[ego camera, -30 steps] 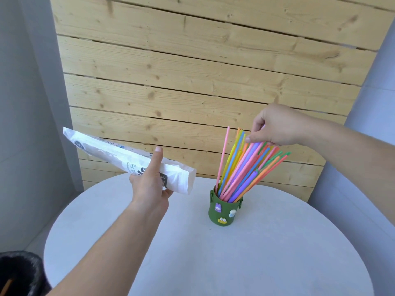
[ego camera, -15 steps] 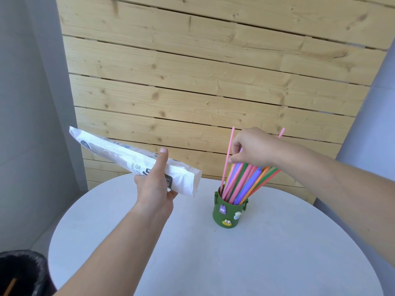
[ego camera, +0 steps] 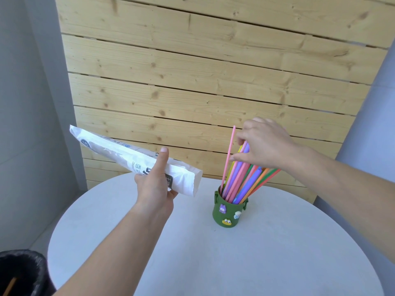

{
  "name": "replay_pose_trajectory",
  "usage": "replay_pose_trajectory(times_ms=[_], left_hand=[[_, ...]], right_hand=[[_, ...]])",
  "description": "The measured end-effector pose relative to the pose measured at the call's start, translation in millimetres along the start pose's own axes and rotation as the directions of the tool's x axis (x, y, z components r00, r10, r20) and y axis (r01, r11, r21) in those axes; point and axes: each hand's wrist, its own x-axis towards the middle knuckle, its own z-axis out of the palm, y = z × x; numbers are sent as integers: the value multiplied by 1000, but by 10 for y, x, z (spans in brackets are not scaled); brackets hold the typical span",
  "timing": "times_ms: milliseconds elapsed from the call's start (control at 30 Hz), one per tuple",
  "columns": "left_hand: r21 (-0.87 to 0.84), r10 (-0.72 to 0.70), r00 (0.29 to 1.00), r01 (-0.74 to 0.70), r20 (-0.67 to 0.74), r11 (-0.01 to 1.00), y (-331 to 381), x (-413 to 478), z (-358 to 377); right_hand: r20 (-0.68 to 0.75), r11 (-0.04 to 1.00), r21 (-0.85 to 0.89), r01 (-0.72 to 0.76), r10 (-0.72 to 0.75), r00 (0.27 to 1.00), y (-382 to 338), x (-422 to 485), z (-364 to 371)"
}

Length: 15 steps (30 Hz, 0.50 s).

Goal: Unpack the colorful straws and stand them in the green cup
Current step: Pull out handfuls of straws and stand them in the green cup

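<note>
Ahead of me rises a wall of pale wooden planks (ego camera: 213, 71), laid horizontally, knotty, with thin dark gaps between the boards. On my left it meets a plain grey wall (ego camera: 25, 103), and on my right another grey surface (ego camera: 376, 124) borders it. Below me sits a round table (ego camera: 235, 263) with a matte, light grey top, its far rim close to the planks. At lower left, beside the table, I see a black bin (ego camera: 21, 272) lined with a dark bag and a narrow strip of grey floor (ego camera: 44, 237). The light is soft and even.
</note>
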Motion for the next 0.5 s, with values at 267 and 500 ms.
replay_pose_trajectory(times_ms=[267,500], left_hand=[[0,-8,1000,8,5,1000,-5,-1,-3],[-1,-10,1000,10,-5,1000,-1,-33,0]], right_hand=[[-95,999,-9,53,-54,994,20,-215,-31],[-125,996,22,86,-82,989,-50,-308,-12]])
